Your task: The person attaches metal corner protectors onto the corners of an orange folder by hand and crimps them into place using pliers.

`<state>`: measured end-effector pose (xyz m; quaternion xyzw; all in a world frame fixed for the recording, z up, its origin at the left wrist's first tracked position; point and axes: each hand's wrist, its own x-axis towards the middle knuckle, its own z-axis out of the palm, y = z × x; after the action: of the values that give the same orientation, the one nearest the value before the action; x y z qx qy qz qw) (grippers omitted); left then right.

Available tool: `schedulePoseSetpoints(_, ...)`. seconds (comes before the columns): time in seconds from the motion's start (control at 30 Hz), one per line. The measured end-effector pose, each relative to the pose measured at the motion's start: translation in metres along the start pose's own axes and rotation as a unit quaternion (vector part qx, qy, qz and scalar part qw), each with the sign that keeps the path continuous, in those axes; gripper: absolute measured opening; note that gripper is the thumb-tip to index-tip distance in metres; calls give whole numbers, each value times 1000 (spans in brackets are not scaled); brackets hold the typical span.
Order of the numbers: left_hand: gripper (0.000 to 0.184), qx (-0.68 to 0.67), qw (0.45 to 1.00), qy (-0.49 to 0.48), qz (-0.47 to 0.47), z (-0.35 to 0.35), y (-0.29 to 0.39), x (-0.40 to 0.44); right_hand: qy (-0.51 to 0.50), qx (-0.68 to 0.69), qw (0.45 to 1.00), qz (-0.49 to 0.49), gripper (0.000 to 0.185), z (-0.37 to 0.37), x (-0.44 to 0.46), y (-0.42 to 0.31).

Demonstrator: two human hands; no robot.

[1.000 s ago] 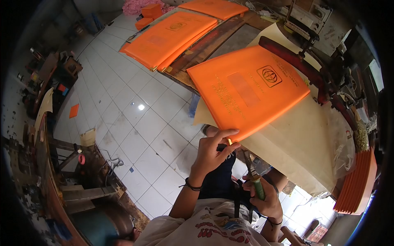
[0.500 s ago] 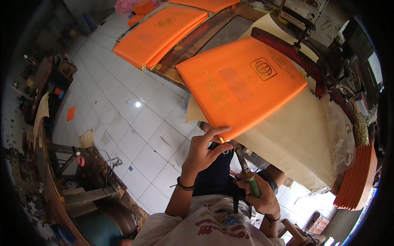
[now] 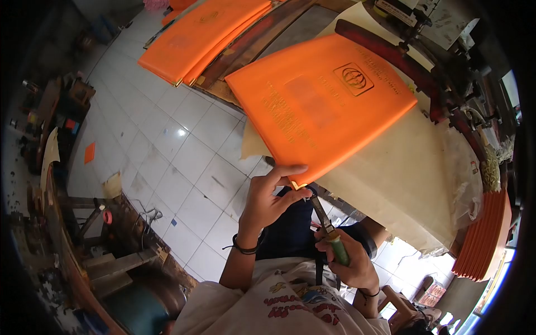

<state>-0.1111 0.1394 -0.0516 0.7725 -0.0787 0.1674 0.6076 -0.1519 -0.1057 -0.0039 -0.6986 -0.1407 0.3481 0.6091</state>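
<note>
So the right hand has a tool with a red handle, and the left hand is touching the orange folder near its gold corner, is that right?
Not quite: the handle is green, not red, as the head view shows. The right hand does hold the tool, and the left hand is touching the orange folder near its gold corner.

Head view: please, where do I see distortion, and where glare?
Head view: curved bending towards the edges, black corners; head view: a white glare spot on the tiled floor, no such spot on the orange folder.
</note>
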Motion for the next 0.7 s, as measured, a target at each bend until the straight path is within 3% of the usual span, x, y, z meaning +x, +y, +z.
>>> schedulePoseSetpoints(0.17,49,-1,1000,-27,3,-4,-3,1,-40,-39,998,-41,65,2,2,4)
schedulePoseSetpoints(0.27,49,-18,998,-52,12,-8,-6,2,-9,66,997,29,65,14,0,-5)
schedulePoseSetpoints(0.33,48,-30,997,-71,18,-10,-11,2,-11,61,998,29,65,15,-1,-7)
schedulePoseSetpoints(0.53,40,-88,992,-91,-27,-15,-4,4,-11,43,999,16,66,10,-3,-5)
schedulePoseSetpoints(0.7,27,-207,968,-79,-118,-14,8,5,-4,34,999,6,65,9,-6,-6)
